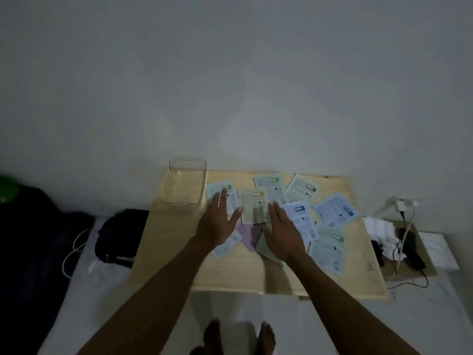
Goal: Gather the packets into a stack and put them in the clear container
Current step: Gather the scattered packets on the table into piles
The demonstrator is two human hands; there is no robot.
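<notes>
Several flat packets lie scattered face up on a light wooden table (256,278). A pale green packet (254,206) sits between my two hands. My left hand (217,221) is flat and open, its fingers over a light blue packet (220,190). My right hand (284,231) is also open, resting over a blue-labelled packet (300,219) and a greenish one beneath the palm. More packets (335,212) spread toward the right. The clear container (184,183) stands empty at the table's far left corner.
A black bag (120,231) and a white cable (74,249) lie on the floor to the left. A box with chargers, cables and white cloth (399,242) sits to the right. A plain wall rises behind the table. My bare feet (240,336) show below.
</notes>
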